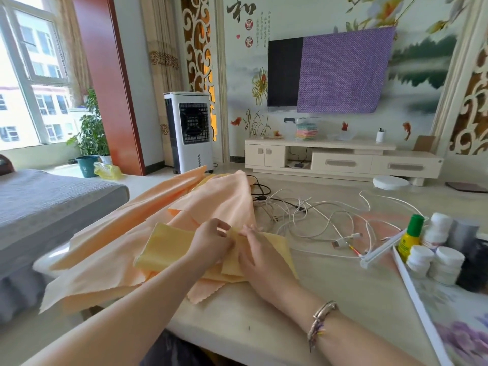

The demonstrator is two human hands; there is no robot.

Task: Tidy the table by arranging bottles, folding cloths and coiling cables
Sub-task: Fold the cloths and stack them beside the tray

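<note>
From the head camera, both hands meet over a yellow cloth [169, 245] that lies on top of a spread of peach cloths [111, 262] at the left part of the table [330, 291]. The left hand [212, 241] has its fingers curled, pinching a raised edge of the yellow cloth between thumb and fingertips. The right hand [260, 256] lies just beside it, palm down on the same cloth, its fingertips reaching to the same raised edge (whether they pinch it or only press on it I cannot tell). A bracelet [320, 322] sits on the right wrist.

To the right of the cloths a loose tangle of white cables [324, 220] sprawls across the tabletop, with a few black cables [260, 191] at its far left, next to the peach cloths. At the right edge of the table stand a green-capped yellow bottle [410, 237] and several white bottles [435, 256] close together, on a flower-printed sheet [459, 320] with a white rail along its edge.
</note>
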